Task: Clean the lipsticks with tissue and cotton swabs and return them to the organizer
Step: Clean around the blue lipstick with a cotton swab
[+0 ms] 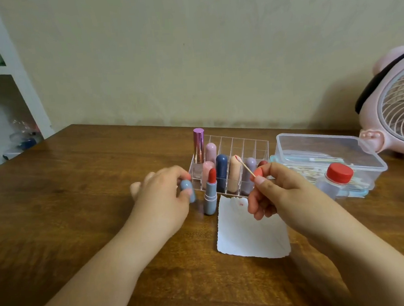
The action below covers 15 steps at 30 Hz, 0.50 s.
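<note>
7 lipsticks (222, 173), 1 organizer (262, 146), 1 tissue (253, 232), 1 swab (244, 165), 1 cap (188, 190).

A pink fan (397, 107) stands at the far right of the wooden worktop (81, 207). A white shelf unit (13, 69) stands far left, against the pale wall (189, 47).
</note>
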Each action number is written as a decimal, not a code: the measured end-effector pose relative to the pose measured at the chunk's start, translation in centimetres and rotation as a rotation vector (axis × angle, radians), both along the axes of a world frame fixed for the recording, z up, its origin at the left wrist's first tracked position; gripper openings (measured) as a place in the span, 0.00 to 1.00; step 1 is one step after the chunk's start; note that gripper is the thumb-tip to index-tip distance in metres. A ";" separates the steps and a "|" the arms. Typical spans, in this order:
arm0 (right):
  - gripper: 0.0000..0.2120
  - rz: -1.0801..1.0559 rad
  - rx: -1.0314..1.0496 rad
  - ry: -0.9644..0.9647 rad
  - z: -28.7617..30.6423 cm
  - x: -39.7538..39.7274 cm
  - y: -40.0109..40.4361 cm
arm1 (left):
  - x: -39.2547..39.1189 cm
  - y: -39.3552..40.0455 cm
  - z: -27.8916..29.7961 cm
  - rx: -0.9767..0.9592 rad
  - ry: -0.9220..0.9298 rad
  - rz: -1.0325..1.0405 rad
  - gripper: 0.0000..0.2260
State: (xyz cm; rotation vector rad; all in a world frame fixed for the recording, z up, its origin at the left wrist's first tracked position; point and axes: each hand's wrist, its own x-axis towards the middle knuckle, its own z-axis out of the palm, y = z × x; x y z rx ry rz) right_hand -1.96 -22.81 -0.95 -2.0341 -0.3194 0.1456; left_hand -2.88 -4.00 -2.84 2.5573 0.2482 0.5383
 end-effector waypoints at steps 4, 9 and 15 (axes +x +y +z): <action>0.08 -0.027 0.075 -0.090 1.1 -0.5 -0.4 | -0.6 1.6 1.8 -0.517 -0.386 -0.002 0.06; 0.06 -0.015 0.004 -0.405 2.0 -1.8 -0.4 | -2.1 0.4 3.2 -1.266 -0.200 -0.332 0.10; 0.05 0.013 -0.139 -0.739 1.6 -2.2 -0.1 | -2.4 -0.5 2.9 -1.313 -0.067 -0.404 0.12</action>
